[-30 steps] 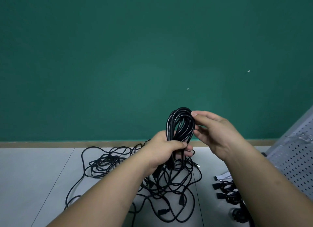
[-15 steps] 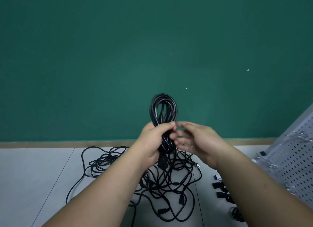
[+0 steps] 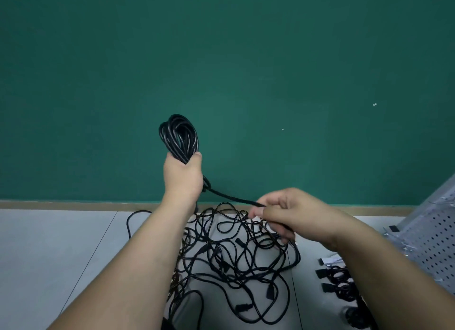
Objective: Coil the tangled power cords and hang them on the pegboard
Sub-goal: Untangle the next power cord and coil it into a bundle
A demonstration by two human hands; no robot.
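My left hand [image 3: 182, 174] grips a black coiled power cord [image 3: 179, 137] by its lower part, and the loops stand up above the fist in front of the green wall. The cord's loose end [image 3: 231, 197] runs taut from below that fist down to the right. There my right hand [image 3: 288, 216] grips it with curled fingers. Under both hands a tangled pile of black cords [image 3: 236, 256] with several plugs lies on the grey floor. The perforated grey pegboard [image 3: 433, 241] leans at the right edge.
Several coiled black cords [image 3: 337, 283] lie on the floor below the pegboard, beside my right forearm. A wooden skirting strip [image 3: 73, 204] runs along the base of the green wall. Grey floor tiles [image 3: 49, 256] lie to the left of the pile.
My left hand has lifted the coil higher and to the left. My right hand has left the coil, dropped to the lower right and pulled the cord's loose end out taut.
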